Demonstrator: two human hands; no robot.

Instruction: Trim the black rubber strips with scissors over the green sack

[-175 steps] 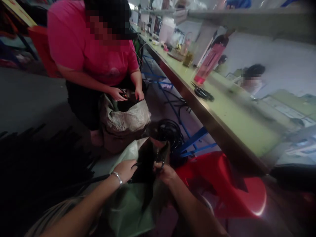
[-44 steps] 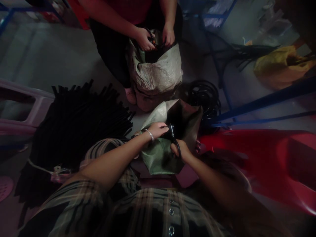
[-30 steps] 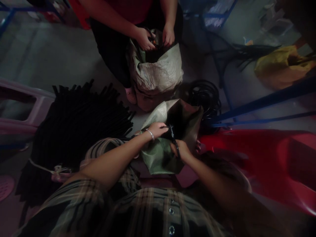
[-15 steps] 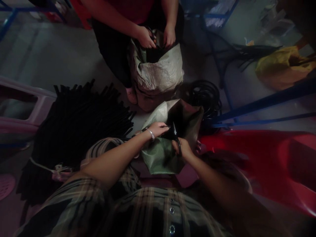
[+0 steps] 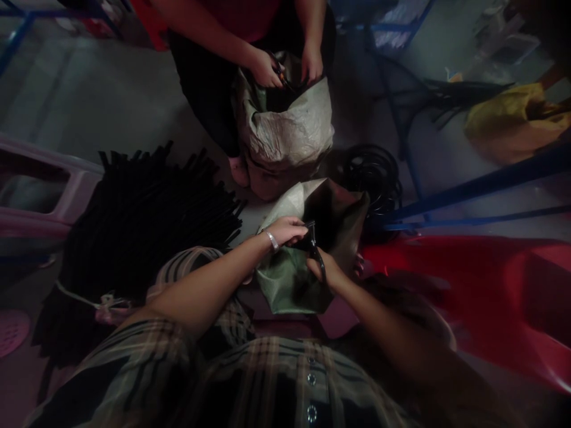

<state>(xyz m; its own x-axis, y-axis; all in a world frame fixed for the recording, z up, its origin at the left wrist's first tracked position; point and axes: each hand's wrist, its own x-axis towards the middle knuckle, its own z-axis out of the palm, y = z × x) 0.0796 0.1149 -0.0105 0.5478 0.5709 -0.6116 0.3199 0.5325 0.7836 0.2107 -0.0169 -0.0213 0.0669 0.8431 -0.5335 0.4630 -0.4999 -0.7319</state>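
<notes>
Left hand (image 5: 283, 233): fingers curled together, pinching dark material (image 5: 308, 239) at the mouth of a green woven sack (image 5: 289, 291). Right hand (image 5: 325, 267): fingers closed around the loop of black-handled scissors (image 5: 317, 257), the blades upright just beside the left fingertips. Silver bangle (image 5: 271, 241) on the left wrist.

Further left of the hands: a large heap of black strips (image 5: 147, 220), apparently already cut. Ahead: a coil of black tubing (image 5: 370, 178) — still wound. Beyond the sack: another person's hands (image 5: 285, 68) at a pale woven sack (image 5: 285, 125), with orange-handled scissors (image 5: 279, 72) in one hand. Right of the hands: a red plastic stool (image 5: 468, 279).
</notes>
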